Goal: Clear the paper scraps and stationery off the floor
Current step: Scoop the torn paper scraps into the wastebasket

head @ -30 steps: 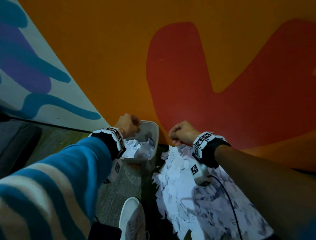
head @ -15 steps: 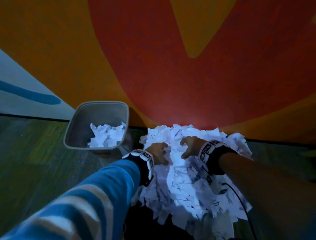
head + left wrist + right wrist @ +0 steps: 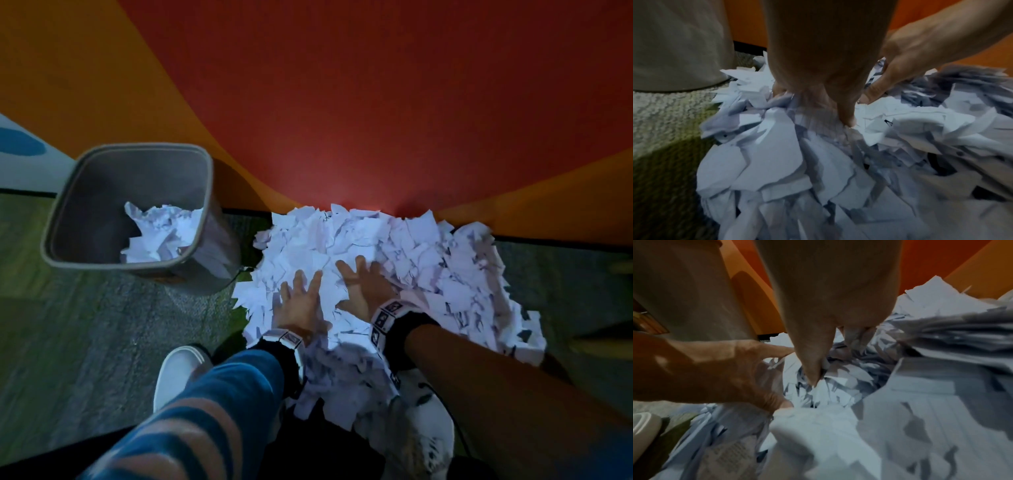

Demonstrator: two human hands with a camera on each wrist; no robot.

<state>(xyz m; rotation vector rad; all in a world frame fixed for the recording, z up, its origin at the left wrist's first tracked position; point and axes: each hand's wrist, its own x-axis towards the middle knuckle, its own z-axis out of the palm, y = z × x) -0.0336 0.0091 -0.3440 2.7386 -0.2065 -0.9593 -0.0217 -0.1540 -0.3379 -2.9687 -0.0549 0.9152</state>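
On the far left we see a grey bin (image 3: 130, 212) standing on the carpet (image 3: 102, 325), a small heap of crumpled white paper (image 3: 161, 236) lying in its right-hand corner. Just right of the bin, against the orange and red wall (image 3: 342, 102), we find the paper scraps (image 3: 428, 267) spread in a broad white pile on the floor, some pieces marked with dark print. Near the lower left of that pile a white shoe (image 3: 174, 373) points toward the bin. Our left hand (image 3: 299, 305), sleeved in blue stripes, lies on the near part of the pile with its fingers splayed and straight, pressing down on the scraps and gripping nothing; the left wrist view shows its fingertips (image 3: 846, 120) sunk among the pieces. Just beside it, our right hand (image 3: 364, 286) rests spread on the scraps in the same way, fingers extended and holding nothing, its fingertips (image 3: 815, 379) dipping into the loose paper. Both wrists wear bands with black and white markers.
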